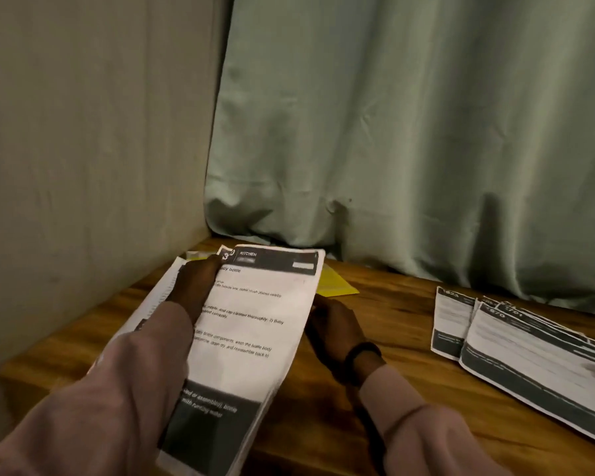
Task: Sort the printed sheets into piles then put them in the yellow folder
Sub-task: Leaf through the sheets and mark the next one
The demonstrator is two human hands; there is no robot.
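My left hand [194,286] grips a stack of printed sheets [255,324] held up over the wooden table [409,365], thumb across the top page headed KITCHEN. My right hand [334,328] holds the stack's right edge from behind, fingers mostly hidden by the paper. The yellow folder [334,285] lies flat on the table beyond the stack, mostly covered by it. A fanned pile of printed sheets [516,348] lies on the table at the right.
A green curtain [409,132] hangs along the table's far side. A plain wall [93,149] closes the left side. A dark band sits on my right wrist [361,352].
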